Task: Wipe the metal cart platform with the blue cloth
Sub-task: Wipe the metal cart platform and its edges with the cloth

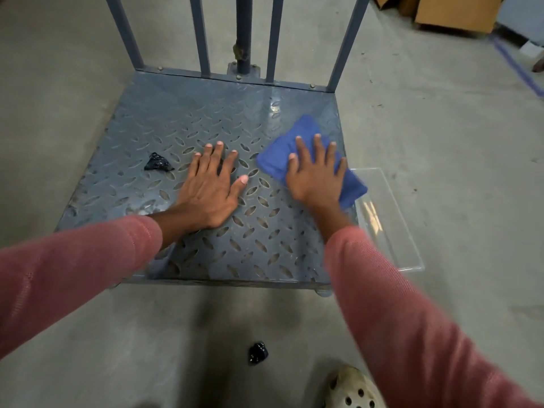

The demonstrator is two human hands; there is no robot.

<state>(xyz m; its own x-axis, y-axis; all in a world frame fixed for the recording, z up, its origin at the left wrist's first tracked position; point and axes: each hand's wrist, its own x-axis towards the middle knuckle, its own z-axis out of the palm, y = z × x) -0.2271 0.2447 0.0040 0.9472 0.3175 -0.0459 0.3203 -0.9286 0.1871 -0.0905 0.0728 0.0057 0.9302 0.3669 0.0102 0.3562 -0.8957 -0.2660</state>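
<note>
The grey metal cart platform [164, 119] has a diamond tread pattern and lies low on the concrete floor. A folded blue cloth [284, 145] rests near its right edge. My right hand [316, 172] presses flat on the cloth, fingers spread. My left hand [210, 187] lies flat and bare on the middle of the platform, fingers apart. A small crumpled black scrap [157, 163] sits on the platform to the left of my left hand.
Grey upright bars [201, 33] rise from the platform's far edge. A clear plastic tray [388, 219] lies on the floor against the right side. A second black scrap [258, 352] lies on the floor near my pale shoe [350, 390]. Cardboard boxes [453, 10] stand at the back right.
</note>
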